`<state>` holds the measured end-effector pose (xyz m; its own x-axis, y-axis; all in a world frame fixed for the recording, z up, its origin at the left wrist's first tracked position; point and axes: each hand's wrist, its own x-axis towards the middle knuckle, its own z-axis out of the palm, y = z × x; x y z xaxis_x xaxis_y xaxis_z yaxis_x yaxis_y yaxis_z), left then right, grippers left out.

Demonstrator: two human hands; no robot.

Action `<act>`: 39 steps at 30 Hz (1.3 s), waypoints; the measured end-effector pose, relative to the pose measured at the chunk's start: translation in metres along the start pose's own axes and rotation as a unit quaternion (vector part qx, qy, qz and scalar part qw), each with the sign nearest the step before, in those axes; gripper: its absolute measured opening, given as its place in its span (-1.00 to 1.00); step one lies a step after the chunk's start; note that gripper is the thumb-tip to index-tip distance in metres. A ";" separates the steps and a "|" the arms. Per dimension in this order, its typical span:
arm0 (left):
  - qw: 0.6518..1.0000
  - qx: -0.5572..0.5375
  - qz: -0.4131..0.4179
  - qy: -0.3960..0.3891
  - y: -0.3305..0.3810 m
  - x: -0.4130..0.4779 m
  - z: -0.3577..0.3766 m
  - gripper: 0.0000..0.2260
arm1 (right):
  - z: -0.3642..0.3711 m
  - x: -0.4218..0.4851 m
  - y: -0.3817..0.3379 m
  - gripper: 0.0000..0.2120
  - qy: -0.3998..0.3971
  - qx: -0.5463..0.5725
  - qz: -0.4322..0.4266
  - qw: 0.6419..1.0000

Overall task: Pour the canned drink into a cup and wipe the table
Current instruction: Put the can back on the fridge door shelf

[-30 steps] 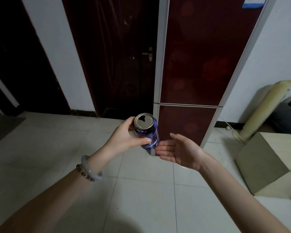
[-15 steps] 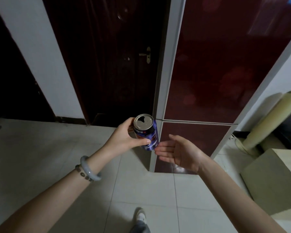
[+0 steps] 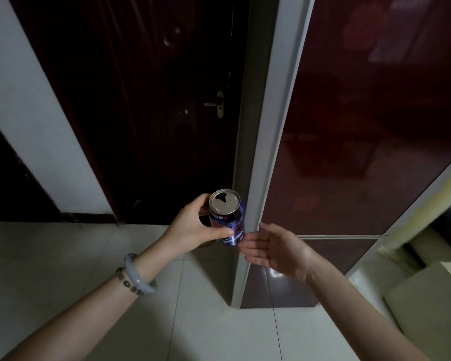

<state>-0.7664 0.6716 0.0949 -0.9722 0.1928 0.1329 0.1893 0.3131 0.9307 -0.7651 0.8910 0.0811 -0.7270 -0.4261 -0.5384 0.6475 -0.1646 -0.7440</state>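
Pale jade-like stone forms the smooth bangle point(image 3: 138, 274) on the left wrist, worn beside a string of dark beads point(image 3: 127, 282), both well clear of the work. That left hand point(image 3: 195, 227) wraps its fingers and thumb around the dark blue aluminium drink can point(image 3: 228, 218), thumb pressed across the printed side and the other fingers hidden behind. It holds the can close to upright, tipped only slightly, which I judge is meant to keep the drink inside while it is carried, since the silver lid shows a dark opened mouth. The can hangs in mid-air at chest level above the pale tiled floor point(image 3: 63, 256), in front of the white edge of the tall dark red glossy cabinet point(image 3: 362, 139). Its body bears white lettering and lighter streaks near the base; whether liquid remains inside cannot be told. The right hand point(image 3: 274, 250) is open, palm turned up and leftward, fingertips just beside the can's base without clearly touching, likely ready to steady or take it. No cup or table is in view, so pouring has not begun.
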 end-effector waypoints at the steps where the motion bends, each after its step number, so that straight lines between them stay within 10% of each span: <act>1: 1.000 -0.001 0.000 -0.006 -0.004 0.010 -0.002 -0.43 | -0.001 0.007 -0.005 -0.56 0.006 0.002 0.003 1.000; 32: 0.946 -0.038 0.132 -0.294 -0.060 0.234 -0.109 -0.44 | 0.082 0.126 -0.067 -0.59 0.253 0.023 -0.137 0.958; 36: 0.943 -0.046 0.133 -0.301 -0.062 0.238 -0.109 -0.41 | 0.088 0.110 -0.087 -0.69 0.400 -0.233 -0.199 0.863; 39: 0.941 -0.045 0.136 -0.305 -0.062 0.240 -0.112 -0.41 | 0.091 0.098 -0.099 -0.64 0.468 -0.531 -0.256 0.658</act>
<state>-1.0264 0.5946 0.1069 -0.6234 0.7620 0.1752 0.3813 0.1007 0.9190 -0.8794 0.7843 0.1381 -0.9317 0.2602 0.2537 0.0994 0.8539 -0.5108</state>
